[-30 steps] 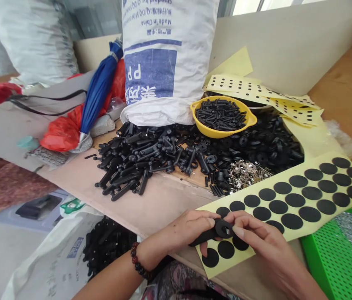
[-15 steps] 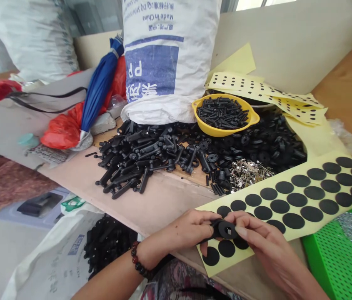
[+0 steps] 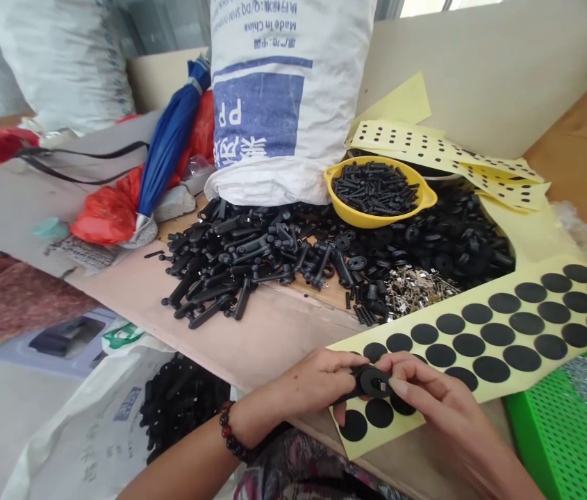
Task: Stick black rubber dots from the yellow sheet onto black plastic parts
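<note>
Right of lower centre, a smooth matte-black part [image 3: 369, 381], round-ended, with a small shiny metal piece [image 3: 383, 387] in the disc. Gripped in the left hand [image 3: 319, 378], fingers curled; at the disc's edge with the right hand [image 3: 428, 389], fingertips bunched close (cannot tell if pinching). Below, pale-yellow sheet [image 3: 366, 442] with flat black circles; mid-frame, heaped black arms [image 3: 230, 258].

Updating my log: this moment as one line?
left hand: grips black part | right hand: fingers at its round end | beneath: yellow sheet
</note>
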